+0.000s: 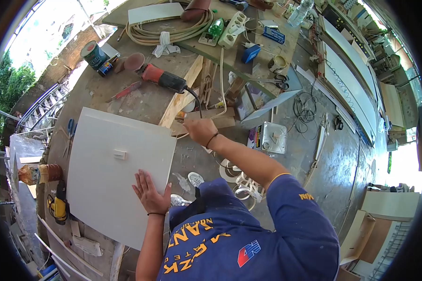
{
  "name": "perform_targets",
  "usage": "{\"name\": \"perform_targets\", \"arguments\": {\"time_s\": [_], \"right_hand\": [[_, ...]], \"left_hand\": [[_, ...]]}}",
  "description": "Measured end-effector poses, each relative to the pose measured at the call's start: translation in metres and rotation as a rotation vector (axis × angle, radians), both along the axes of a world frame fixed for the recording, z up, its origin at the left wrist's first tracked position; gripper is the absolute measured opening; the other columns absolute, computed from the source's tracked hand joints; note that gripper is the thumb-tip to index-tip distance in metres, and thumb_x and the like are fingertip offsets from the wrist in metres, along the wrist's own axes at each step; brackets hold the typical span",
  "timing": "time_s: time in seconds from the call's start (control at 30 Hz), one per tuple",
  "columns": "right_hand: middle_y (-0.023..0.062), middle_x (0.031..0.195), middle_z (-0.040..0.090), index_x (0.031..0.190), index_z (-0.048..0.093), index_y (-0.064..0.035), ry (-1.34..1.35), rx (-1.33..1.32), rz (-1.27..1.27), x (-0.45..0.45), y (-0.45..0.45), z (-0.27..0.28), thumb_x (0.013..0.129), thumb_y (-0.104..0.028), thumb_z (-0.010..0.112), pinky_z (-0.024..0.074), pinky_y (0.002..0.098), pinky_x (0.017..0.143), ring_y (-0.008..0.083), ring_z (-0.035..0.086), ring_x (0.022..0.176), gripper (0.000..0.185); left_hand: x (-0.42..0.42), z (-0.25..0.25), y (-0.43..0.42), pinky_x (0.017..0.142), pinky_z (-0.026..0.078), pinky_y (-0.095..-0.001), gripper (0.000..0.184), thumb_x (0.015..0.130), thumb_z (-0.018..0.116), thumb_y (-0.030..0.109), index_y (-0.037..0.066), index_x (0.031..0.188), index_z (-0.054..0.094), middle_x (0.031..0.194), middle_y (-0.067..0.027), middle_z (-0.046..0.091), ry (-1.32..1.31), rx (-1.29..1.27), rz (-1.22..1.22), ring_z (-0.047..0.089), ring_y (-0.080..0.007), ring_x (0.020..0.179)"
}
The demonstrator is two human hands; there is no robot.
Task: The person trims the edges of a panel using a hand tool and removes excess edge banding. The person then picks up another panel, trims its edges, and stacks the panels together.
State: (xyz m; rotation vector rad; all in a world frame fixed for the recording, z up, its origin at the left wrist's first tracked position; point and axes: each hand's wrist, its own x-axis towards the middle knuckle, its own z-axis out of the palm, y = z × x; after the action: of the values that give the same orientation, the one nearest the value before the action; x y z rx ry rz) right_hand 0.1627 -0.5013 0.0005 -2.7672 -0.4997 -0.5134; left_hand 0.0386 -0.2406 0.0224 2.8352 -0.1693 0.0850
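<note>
A large white panel lies flat on the workbench, with a small white block on it. My left hand rests on the panel near its right edge, fingers spread. Just off the panel's upper right corner is my right hand, its fingers curled closed; what they hold, if anything, is hidden. Beyond the panel lies a red and black power tool with a round pad and a black cable that runs down near my right hand. A red-handled knife lies left of the tool.
A dark green can, a coiled hose, a power strip and scissors lie on the bench surfaces. On the floor stand a metal tin and loose cable. A yellow tool sits left of the panel.
</note>
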Motion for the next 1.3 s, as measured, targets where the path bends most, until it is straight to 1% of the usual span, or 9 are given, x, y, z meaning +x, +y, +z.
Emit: {"name": "perform_targets", "arguments": {"time_s": [0.1, 0.2, 0.47, 0.5, 0.63, 0.87, 1.07, 1.2, 1.3], "right_hand": [[0.0045, 0.065, 0.061, 0.089, 0.060, -0.0144, -0.001, 0.310, 0.273, -0.039, 0.037, -0.003, 0.083, -0.015, 0.056, 0.0480, 0.0367, 0.045, 0.0222, 0.063, 0.055, 0.008], [0.0039, 0.066, 0.062, 0.091, 0.061, -0.0137, 0.140, 0.085, 0.443, -0.080, 0.066, -0.002, 0.084, -0.016, 0.056, 0.0487, 0.0355, 0.046, 0.0218, 0.064, 0.055, 0.009], [0.0048, 0.062, 0.059, 0.091, 0.060, -0.0119, 0.158, 0.156, -0.210, 0.004, 0.004, 0.000, 0.084, -0.015, 0.054, 0.0499, 0.0381, 0.046, 0.0236, 0.063, 0.055, 0.010], [0.0051, 0.064, 0.061, 0.090, 0.059, -0.0112, -0.073, 0.212, -0.003, -0.005, 0.008, -0.006, 0.085, -0.015, 0.053, 0.0504, 0.0395, 0.047, 0.0251, 0.064, 0.055, 0.009], [0.0049, 0.065, 0.063, 0.091, 0.058, -0.0117, 0.185, 0.063, 0.397, -0.082, 0.066, -0.002, 0.082, -0.014, 0.055, 0.0500, 0.0374, 0.047, 0.0234, 0.065, 0.056, 0.009], [0.0049, 0.062, 0.061, 0.097, 0.056, -0.0106, 0.172, -0.083, -0.037, -0.012, 0.013, -0.002, 0.082, -0.012, 0.053, 0.0471, 0.0377, 0.042, 0.0218, 0.063, 0.051, 0.016], [0.0041, 0.059, 0.061, 0.094, 0.059, -0.0125, 0.121, 0.184, 0.398, -0.077, 0.069, -0.001, 0.083, -0.014, 0.053, 0.0471, 0.0386, 0.041, 0.0232, 0.062, 0.049, 0.013], [0.0077, 0.064, 0.063, 0.089, 0.062, -0.0140, -0.020, 0.089, 0.208, -0.045, 0.044, -0.037, 0.082, -0.015, 0.056, 0.0503, 0.0375, 0.045, 0.0242, 0.064, 0.054, 0.010], [0.0063, 0.067, 0.064, 0.091, 0.063, -0.0155, 0.245, -0.106, -0.098, -0.003, 0.004, 0.000, 0.082, -0.016, 0.056, 0.0506, 0.0371, 0.047, 0.0226, 0.064, 0.054, 0.012]], "left_hand": [[-0.001, 0.002, 0.001, 0.115, 0.013, -0.0546, 0.084, 0.075, 0.070, 0.040, 0.001, 0.141, 0.037, 0.153, -0.0171, 0.029, 0.012, 0.002, -0.005, 0.020, -0.0354, 0.144], [0.003, 0.003, -0.002, 0.115, 0.012, -0.0545, 0.083, 0.075, 0.071, 0.040, 0.001, 0.141, 0.038, 0.153, -0.0172, 0.029, 0.018, -0.005, -0.007, 0.020, -0.0354, 0.144], [0.001, 0.002, 0.000, 0.115, 0.012, -0.0546, 0.084, 0.074, 0.071, 0.039, 0.001, 0.141, 0.037, 0.153, -0.0166, 0.028, -0.012, -0.001, -0.023, 0.020, -0.0351, 0.144], [0.003, 0.002, 0.001, 0.115, 0.012, -0.0546, 0.084, 0.074, 0.071, 0.039, 0.001, 0.141, 0.037, 0.153, -0.0166, 0.028, -0.020, 0.006, -0.034, 0.020, -0.0351, 0.144], [-0.001, -0.001, 0.000, 0.115, 0.011, -0.0548, 0.084, 0.074, 0.072, 0.037, 0.001, 0.141, 0.037, 0.153, -0.0166, 0.028, 0.007, -0.003, -0.028, 0.020, -0.0349, 0.144], [0.000, -0.002, 0.002, 0.115, 0.011, -0.0545, 0.083, 0.074, 0.071, 0.036, 0.001, 0.141, 0.037, 0.153, -0.0172, 0.029, -0.006, 0.005, -0.037, 0.020, -0.0352, 0.144], [0.000, 0.000, 0.000, 0.115, 0.012, -0.0545, 0.084, 0.075, 0.072, 0.039, 0.000, 0.141, 0.037, 0.152, -0.0180, 0.030, -0.018, -0.008, -0.047, 0.022, -0.0353, 0.143], [0.000, -0.002, 0.002, 0.114, 0.013, -0.0540, 0.084, 0.075, 0.071, 0.040, 0.000, 0.140, 0.037, 0.152, -0.0181, 0.031, -0.006, 0.002, -0.021, 0.022, -0.0353, 0.143], [0.000, -0.002, 0.001, 0.115, 0.012, -0.0532, 0.083, 0.076, 0.071, 0.042, 0.000, 0.140, 0.038, 0.151, -0.0182, 0.031, -0.022, -0.016, -0.031, 0.022, -0.0351, 0.143]]}}
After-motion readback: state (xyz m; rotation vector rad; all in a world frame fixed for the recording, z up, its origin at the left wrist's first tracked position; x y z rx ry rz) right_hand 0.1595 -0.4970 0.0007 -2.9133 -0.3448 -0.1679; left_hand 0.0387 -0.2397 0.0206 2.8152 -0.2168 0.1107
